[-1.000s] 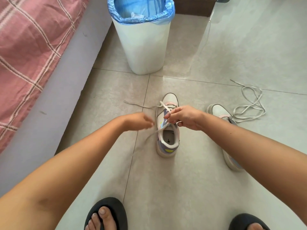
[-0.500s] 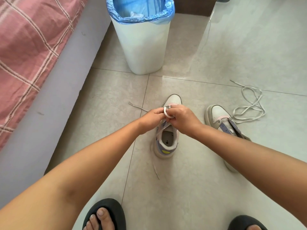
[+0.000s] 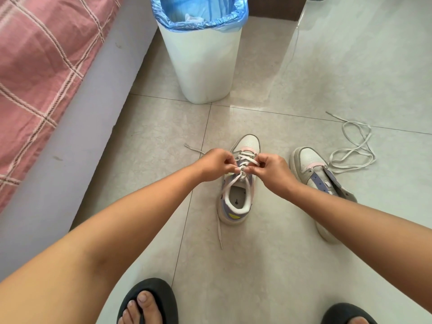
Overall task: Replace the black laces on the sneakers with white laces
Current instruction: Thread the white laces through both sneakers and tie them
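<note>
A white, lilac and pink sneaker point(image 3: 236, 206) stands on the tiled floor, toe pointing away from me. A white lace point(image 3: 246, 157) crosses its lower eyelets. My left hand point(image 3: 216, 163) and my right hand point(image 3: 272, 168) meet over the tongue, and each pinches the white lace at the middle eyelets. One lace end point(image 3: 219, 235) trails on the floor beside the heel, another lace end point(image 3: 192, 148) lies left of my left hand. The second sneaker point(image 3: 311, 167) lies to the right with no lace in it, partly hidden by my right forearm. A loose white lace point(image 3: 355, 150) is coiled beside it.
A white bin point(image 3: 203, 66) with a blue liner stands just beyond the sneakers. A bed edge point(image 3: 70, 136) with a pink checked cover runs along the left. My feet in black sandals point(image 3: 149, 300) are at the bottom of the view.
My left hand came in from the left to meet the right hand over the tongue. Both hands now pinch the lace a little nearer the ankle opening, with more crossings showing.
</note>
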Available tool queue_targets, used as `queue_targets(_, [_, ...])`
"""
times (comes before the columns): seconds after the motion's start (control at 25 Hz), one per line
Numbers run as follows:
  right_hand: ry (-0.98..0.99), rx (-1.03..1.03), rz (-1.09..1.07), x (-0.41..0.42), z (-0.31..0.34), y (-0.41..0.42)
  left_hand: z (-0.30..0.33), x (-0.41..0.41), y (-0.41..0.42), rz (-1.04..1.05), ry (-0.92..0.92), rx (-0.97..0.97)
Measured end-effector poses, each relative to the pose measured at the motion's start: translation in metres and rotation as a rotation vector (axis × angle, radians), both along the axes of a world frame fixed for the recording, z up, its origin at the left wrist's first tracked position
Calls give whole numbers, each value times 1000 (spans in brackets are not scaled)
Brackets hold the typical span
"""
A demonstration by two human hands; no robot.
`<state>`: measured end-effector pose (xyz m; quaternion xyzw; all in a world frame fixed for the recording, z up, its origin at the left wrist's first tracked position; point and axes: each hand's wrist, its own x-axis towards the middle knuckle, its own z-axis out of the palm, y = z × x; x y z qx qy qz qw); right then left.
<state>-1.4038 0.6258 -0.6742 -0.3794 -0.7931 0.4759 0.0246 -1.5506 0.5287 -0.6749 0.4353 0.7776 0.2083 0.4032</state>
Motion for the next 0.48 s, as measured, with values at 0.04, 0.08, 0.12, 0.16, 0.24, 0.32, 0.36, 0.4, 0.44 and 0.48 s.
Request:
queue_targets(0.04, [-38, 7, 7, 5, 1, 0, 1, -6, 1, -109, 192, -26])
queue_targets(0.08, [-65, -6, 22, 12, 2, -1, 2, -12, 1, -185, 344, -47])
queue_targets(0.12, [-85, -42, 43, 20, 1, -2, 1, -17, 0, -228, 443, -59])
queue_targets(0.16, [-91, -102, 56, 28, 0, -3, -1, -19, -2, -235, 493, -68])
queue_targets(0.24, [-54, -242, 23, 36, -1, -7, -6, -15, -2, -114, 449, -55])
queue_targets(0.32, [-10, -317, -27, 37, -1, -10, -14, -7, 3, 144, 273, -16])
queue_targets(0.36, [0, -339, -40, 37, -1, -10, -12, -4, 3, 248, 196, -30])
queue_targets(0.4, [3, -359, -43, 37, 0, -11, -10, -1, 2, 230, 197, -32])
queue_targets(0.44, [4, -386, -42, 38, -1, -11, -8, -2, 3, 164, 293, -23])
queue_targets(0.48, [4, -419, -37, 39, -2, -10, -4, -3, 2, 79, 375, -124])
